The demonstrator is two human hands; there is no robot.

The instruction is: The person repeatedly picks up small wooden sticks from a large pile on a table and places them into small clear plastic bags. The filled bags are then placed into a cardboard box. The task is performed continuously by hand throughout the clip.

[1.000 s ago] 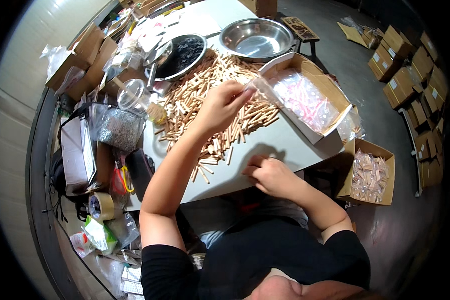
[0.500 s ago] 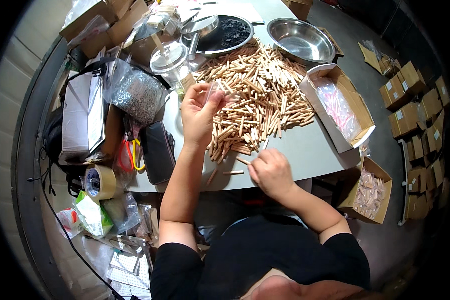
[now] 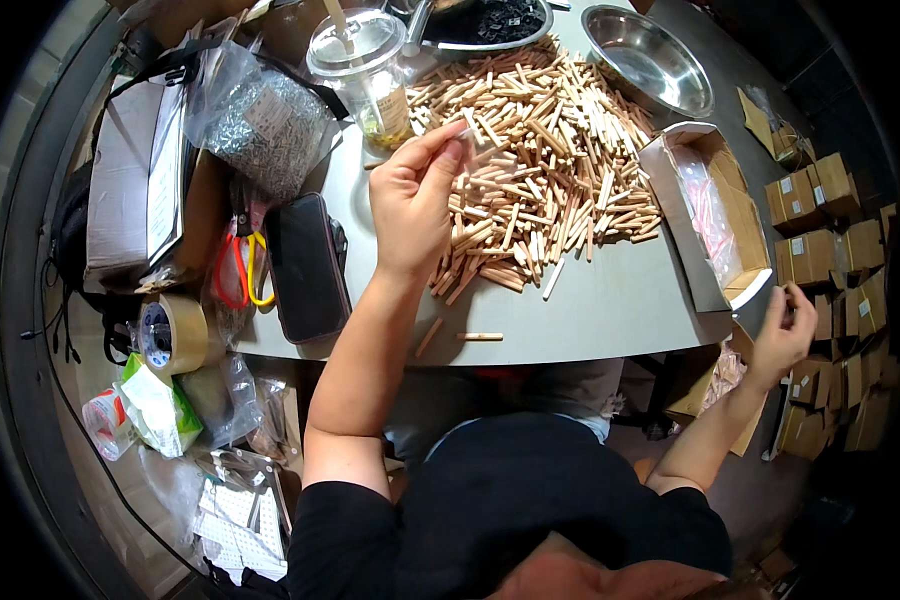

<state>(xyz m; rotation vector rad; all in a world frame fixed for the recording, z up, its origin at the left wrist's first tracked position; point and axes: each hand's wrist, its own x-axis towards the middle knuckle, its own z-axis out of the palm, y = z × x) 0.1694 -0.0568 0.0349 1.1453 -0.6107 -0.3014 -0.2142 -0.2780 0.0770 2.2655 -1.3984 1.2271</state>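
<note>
My left hand [image 3: 413,215] is raised over the left side of a big heap of short wooden dowels [image 3: 560,160]. Between its thumb and fingertips it pinches a small clear plastic bag [image 3: 482,158]. Out past the table's right edge is my right hand [image 3: 785,338], fingers curled together, close to the near end of an open white cardboard box [image 3: 696,270]. What those fingers hold, if anything, is too small to tell. Two loose dowels [image 3: 480,337] lie near the table's front edge.
Left of my left arm are a black phone [image 3: 308,265], scissors [image 3: 240,258], a tape roll [image 3: 175,335] and a plastic cup [image 3: 373,90]. A steel bowl [image 3: 650,62] stands behind the white box. Below my right hand is a carton [image 3: 688,398] holding small packs.
My right hand has swung from the front of the dowel heap far right, beyond the table edge. My left hand still pinches the bag. The whole view has shifted slightly.
</note>
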